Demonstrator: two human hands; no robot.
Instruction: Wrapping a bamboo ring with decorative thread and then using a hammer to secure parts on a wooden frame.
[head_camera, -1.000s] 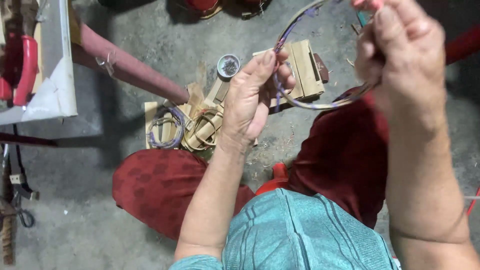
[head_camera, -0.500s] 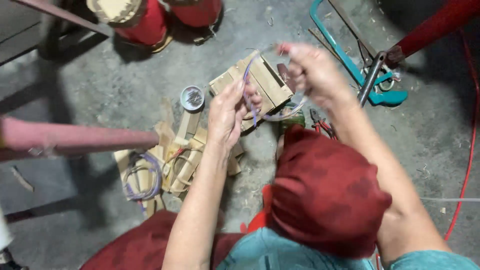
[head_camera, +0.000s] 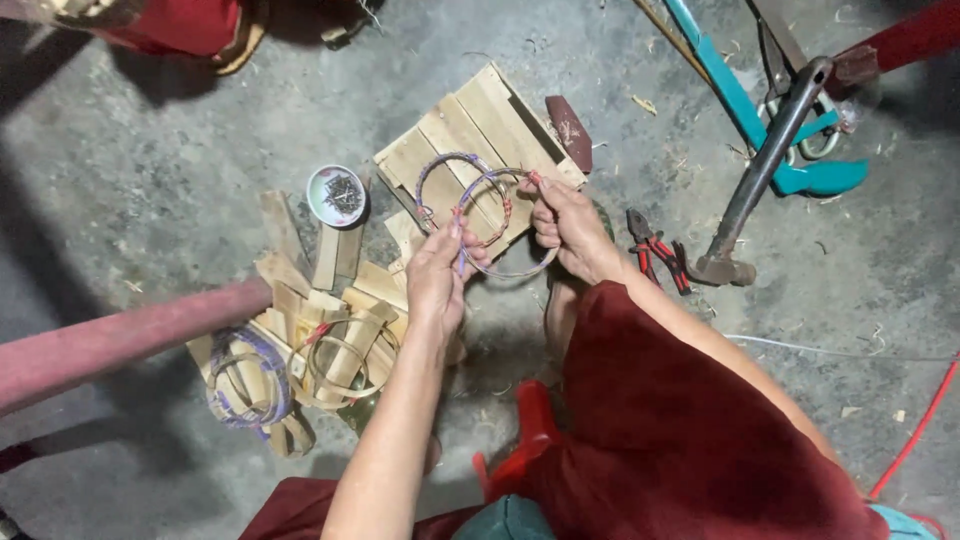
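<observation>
Hands meet in the middle of the scene, low over the floor. The left hand (head_camera: 435, 275) pinches the near-left edge of a thin ring (head_camera: 500, 222), with its thumb and fingers pressed together on it. The right hand (head_camera: 568, 225) holds the far-right edge of the same ring, its fingertips closed tight on the rim. The ring is wrapped in purple and red thread and hangs in the air between the two hands.

A second ring (head_camera: 445, 185) with purple wrap lies just behind and to the left of it, flat on a small wooden board (head_camera: 470, 135) made of pale slats. That board rests on the grey concrete floor (head_camera: 160, 150).

Left of the board sits a little round dish (head_camera: 336, 195) with tiny dark nails in it. Nearer and to the left is a heap of bamboo strips (head_camera: 300, 300), with more hoops (head_camera: 245, 385) lying in it. A pink pipe (head_camera: 110, 345) reaches in from the left edge.

On the right, red-handled pliers (head_camera: 655, 250) lie on the floor, just beside the right wrist. A hammer (head_camera: 760, 170) lies a bit farther right, and a teal tool (head_camera: 760, 120) lies under it. The person wears dark red cloth over the knees.
</observation>
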